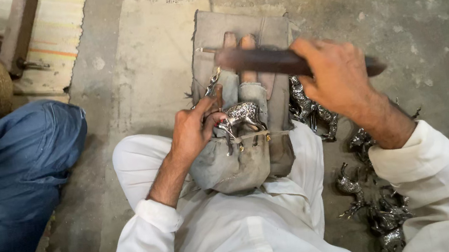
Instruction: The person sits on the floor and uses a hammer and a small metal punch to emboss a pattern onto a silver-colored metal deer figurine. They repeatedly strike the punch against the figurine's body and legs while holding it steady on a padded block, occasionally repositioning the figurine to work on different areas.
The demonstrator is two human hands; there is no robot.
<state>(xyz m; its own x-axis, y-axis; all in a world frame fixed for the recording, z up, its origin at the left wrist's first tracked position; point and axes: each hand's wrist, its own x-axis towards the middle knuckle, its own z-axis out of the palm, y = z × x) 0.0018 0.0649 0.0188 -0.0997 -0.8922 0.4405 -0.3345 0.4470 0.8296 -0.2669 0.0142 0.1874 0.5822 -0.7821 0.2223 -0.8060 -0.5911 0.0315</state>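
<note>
No container in view. Left hand [193,130] pinches a silver animal figurine [241,115] against a grey cloth pad [230,168]. Right hand [336,74] is clamped around a dark wooden mallet [262,60].

Left hand [193,130]: low and close to the body, forearm bare below a rolled white sleeve, wrist bent inward. Fingers curled, thumb pointing up and forward; grip closed on something small, fingertips pinched at its near end.

Right hand [336,74]: raised higher and further out, seen from the back, knuckles up. Fingers wrapped fully round in a tight fist grip, blurred. Wrist straight, forearm running back and down to a white cuff at lower right. Hands well apart, right above left.
</note>
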